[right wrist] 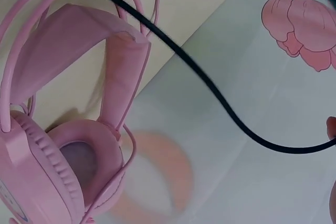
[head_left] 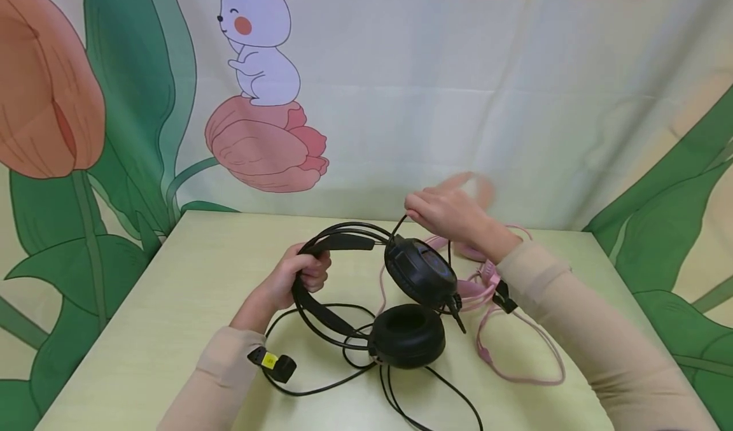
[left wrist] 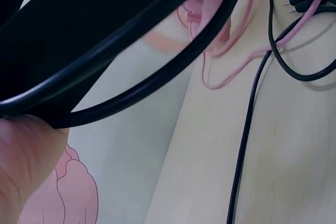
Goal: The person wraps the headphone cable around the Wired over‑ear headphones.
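Observation:
My left hand (head_left: pixel 298 270) grips the headband of a black headset (head_left: pixel 420 270), its fingers curled round the padded band. The headset is tilted on its side, with one ear cup (head_left: pixel 408 337) low near the table and the other raised above it. A short microphone boom juts from the upper cup. Above that cup, my right hand (head_left: pixel 446 213) pinches the headset's black cable (right wrist: pixel 210 85), which runs across the right wrist view; only fingertips show at that view's right edge. In the left wrist view the band (left wrist: pixel 152 80) crosses close to the camera.
A pink headset (right wrist: pixel 84 40) lies at the back right of the table (head_left: pixel 189 278), partly behind the black one and my right arm. Its pink cable (head_left: pixel 558 354) loops forward. Loops of black cable (head_left: pixel 321 389) spread under the black headset, with metal-tipped plugs (left wrist: pixel 299 3) in the left wrist view.

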Motion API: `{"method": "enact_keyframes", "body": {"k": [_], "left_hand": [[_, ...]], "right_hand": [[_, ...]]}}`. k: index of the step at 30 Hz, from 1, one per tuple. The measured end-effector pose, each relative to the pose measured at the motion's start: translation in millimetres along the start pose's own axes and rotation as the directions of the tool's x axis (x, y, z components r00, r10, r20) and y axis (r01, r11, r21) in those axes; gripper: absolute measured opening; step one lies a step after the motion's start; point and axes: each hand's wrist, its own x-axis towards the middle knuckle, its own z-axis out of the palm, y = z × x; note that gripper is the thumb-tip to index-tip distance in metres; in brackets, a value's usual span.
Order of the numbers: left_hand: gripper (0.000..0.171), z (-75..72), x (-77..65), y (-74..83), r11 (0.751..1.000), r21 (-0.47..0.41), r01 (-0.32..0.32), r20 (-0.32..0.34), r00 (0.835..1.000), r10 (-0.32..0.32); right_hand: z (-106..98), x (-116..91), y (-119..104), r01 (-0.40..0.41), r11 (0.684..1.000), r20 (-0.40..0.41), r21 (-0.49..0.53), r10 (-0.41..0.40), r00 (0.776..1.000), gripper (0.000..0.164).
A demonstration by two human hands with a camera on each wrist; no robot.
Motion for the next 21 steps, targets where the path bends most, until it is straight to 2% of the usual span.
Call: {"method": "enact_keyframes", "body": {"k": [6,9,11,13,15,17,19,21], "left_hand": [[0.014,-0.5,2.5,0.2,0.991,-0.128,-0.037,0.091,0.995,0.049],[0.014,-0.5,4.2,0.6,0.976,-0.213,-0.043,0.126,0.989,0.072],[0.013,-0.1,5.2,0.8,0.963,-0.264,-0.048,0.143,0.986,0.089],[0.013,1.0,6.4,1.1,0.952,-0.301,-0.054,0.154,0.982,0.105],[0.014,2.6,7.6,1.5,0.943,-0.326,-0.067,0.157,0.980,0.124],[0.014,4.5,8.6,1.8,0.937,-0.341,-0.080,0.153,0.978,0.140],[0.014,6.4,9.4,2.3,0.931,-0.354,-0.091,0.141,0.979,0.149],[0.014,8.0,9.9,2.5,0.924,-0.370,-0.098,0.127,0.980,0.154]], "right_hand": [[9.2,-5.1,5.5,-0.029,0.999,-0.056,0.023,0.030,0.998,0.039],[11.9,-8.1,5.8,-0.075,0.995,-0.039,0.071,0.078,0.996,0.034],[12.5,-10.4,4.4,-0.138,0.982,0.001,0.126,0.139,0.990,0.026],[12.5,-13.0,1.9,-0.224,0.954,0.061,0.198,0.216,0.974,0.019],[12.0,-13.9,-1.1,-0.322,0.907,0.134,0.271,0.296,0.946,0.015],[13.0,-14.7,-3.6,-0.384,0.858,0.175,0.341,0.343,0.923,0.013],[14.8,-14.8,-4.5,-0.398,0.816,0.176,0.419,0.357,0.918,0.009],[17.7,-16.4,-5.0,-0.383,0.754,0.165,0.533,0.352,0.921,0.006]]}}
